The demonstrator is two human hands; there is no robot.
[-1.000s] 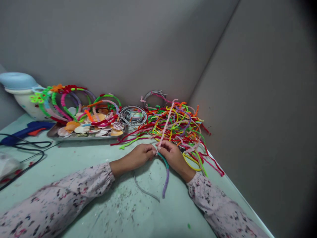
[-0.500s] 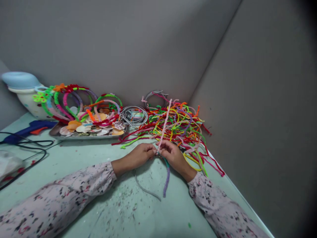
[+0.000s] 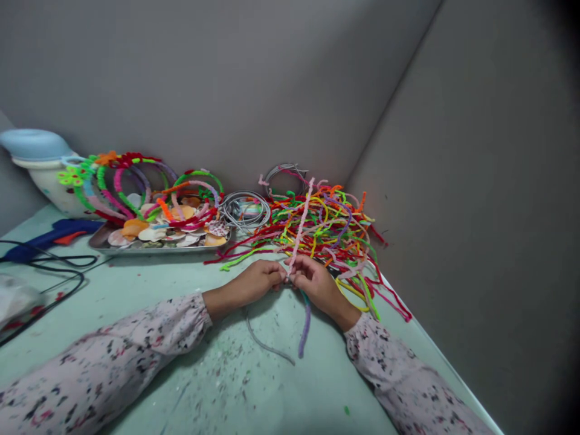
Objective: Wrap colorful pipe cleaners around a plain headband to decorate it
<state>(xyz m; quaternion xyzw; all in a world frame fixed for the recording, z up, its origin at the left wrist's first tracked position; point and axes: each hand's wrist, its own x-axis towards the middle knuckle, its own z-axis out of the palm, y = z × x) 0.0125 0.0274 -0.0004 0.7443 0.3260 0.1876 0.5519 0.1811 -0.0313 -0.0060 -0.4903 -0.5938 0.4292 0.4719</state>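
Note:
A pink pipe cleaner (image 3: 302,226) stands up slantwise from between my two hands, its lower end at my fingertips. My right hand (image 3: 312,283) is closed, pinching the pipe cleaner near that end. Below it hangs a strip wrapped in teal and purple fuzz (image 3: 305,329). My left hand (image 3: 258,283) is closed in a pinch, its fingertips meeting those of my right. From under it a bare grey wire (image 3: 267,348) curves down over the table. The join between wire, wrapping and pipe cleaner is hidden by my fingers.
Behind my hands lies a tangled heap of coloured pipe cleaners (image 3: 326,220). Left of it are coiled grey wire (image 3: 246,209) and a metal tray (image 3: 149,250) with shells and fuzzy hoops. A blue glue gun (image 3: 40,238) with a black cable lies at far left, before a blue-lidded container (image 3: 49,181).
Hardly anything differs. My hands keep their pinch at the same spot, and the pink pipe cleaner and hanging purple end have shifted only slightly.

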